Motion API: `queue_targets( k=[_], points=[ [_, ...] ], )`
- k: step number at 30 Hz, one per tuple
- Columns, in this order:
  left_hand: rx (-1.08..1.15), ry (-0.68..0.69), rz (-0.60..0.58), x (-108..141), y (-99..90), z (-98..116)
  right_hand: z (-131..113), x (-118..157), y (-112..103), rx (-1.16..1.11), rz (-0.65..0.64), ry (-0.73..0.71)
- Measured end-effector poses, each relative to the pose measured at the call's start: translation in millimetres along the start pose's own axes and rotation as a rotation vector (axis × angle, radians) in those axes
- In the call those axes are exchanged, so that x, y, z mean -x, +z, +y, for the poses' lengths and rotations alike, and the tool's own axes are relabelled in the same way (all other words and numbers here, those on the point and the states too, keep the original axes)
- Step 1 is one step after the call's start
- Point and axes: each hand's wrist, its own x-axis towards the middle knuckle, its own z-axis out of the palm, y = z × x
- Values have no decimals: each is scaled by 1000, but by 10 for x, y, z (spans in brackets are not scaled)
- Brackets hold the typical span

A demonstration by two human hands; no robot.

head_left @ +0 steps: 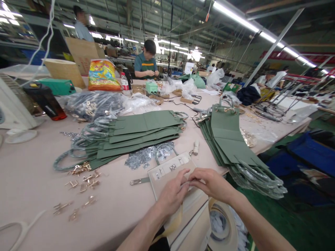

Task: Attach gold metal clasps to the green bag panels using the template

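My left hand (pixel 172 191) and my right hand (pixel 209 179) meet over a cream bag panel (pixel 171 164) at the table's front edge. Thumb and fingertips of both are pinched together, and whatever lies between them is too small to make out. Metal fittings and a small square clasp sit on the panel. A green strap (pixel 141 181) with a metal end sticks out at its left, and a cream tag (pixel 195 147) lies beyond it. Below my hands, more cream pieces (pixel 193 223) hang over the edge near a yellowish strip.
Stacked green bag panels (pixel 146 122) with wrapped handles lie ahead; another green stack (pixel 227 136) overhangs the right edge. Gold fittings (pixel 89 181) and silver plates (pixel 146 157) are scattered leftward. A tape roll (pixel 222 223) sits below. A co-worker (pixel 146 62) sits across the table.
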Motion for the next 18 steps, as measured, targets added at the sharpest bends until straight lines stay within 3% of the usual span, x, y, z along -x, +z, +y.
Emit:
queue_targets(
  k=[11, 18],
  points=[
    [48, -10, 90, -31, -8, 43, -21, 87, 54, 52, 67, -17],
    [377, -261, 216, -59, -39, -49, 45, 100, 374, 29, 249, -212]
  ],
)
